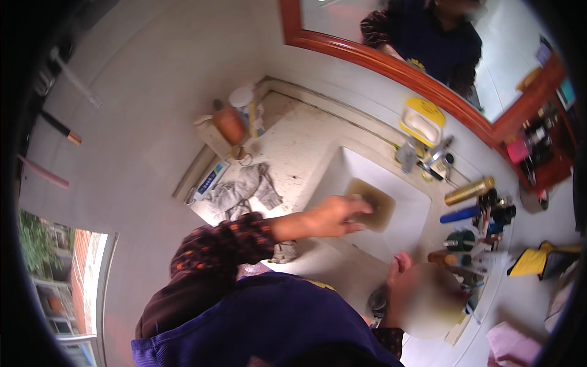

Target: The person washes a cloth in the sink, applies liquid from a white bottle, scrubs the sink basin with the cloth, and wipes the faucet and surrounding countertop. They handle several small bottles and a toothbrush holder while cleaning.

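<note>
Over the white sink [422, 211], my left hand [335, 217] reaches out with thumb and fingers apart, holding nothing that I can see. Below its fingertips, brownish, murky water [380, 214] stands in the bottom of the basin. My right hand [398, 284] is at the sink's near right side, its visible fingers curled. Against it is a round, pale, blurred thing [431, 303] that hides part of the hand. What kind of thing this is cannot be made out. A dark rounded object [378, 301] sits beside my right wrist.
Left of the sink, a grey cloth [241, 186], a toothpaste box [211, 178] and an orange-brown bottle [229, 122] rest on the counter. A yellow soap dish [423, 119] stands behind the tap [437, 160]. Several tubes and bottles [471, 191] crowd the right ledge. A red-framed mirror [391, 64] hangs above.
</note>
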### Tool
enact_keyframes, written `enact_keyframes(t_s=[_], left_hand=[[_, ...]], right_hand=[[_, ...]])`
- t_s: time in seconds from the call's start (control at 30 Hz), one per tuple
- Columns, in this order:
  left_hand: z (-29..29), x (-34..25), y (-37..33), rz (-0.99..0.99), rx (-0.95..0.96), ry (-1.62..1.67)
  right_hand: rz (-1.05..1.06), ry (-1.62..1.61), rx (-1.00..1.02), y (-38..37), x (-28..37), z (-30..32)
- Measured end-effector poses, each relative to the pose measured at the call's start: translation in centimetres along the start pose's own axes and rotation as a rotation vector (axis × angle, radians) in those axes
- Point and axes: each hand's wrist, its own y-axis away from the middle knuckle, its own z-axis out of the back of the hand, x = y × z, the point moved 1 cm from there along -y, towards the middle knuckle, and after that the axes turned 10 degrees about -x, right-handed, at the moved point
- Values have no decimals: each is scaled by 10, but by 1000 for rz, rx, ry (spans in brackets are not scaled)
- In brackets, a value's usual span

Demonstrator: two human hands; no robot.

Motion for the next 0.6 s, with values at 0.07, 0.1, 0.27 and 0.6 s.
enact_keyframes(t_s=[0.07, 0.1, 0.27, 0.6], left_hand=[[60, 23, 52, 96, -188, -58], [91, 32, 75, 131, -313, -162], [218, 92, 162, 459, -999, -383], [288, 175, 123, 372, -1157, -479]], right_hand=[[19, -118, 182, -33, 51, -49], [67, -185, 265, -46, 74, -76], [331, -235, 501, -103, 158, -232], [224, -377, 553, -142, 306, -475]])
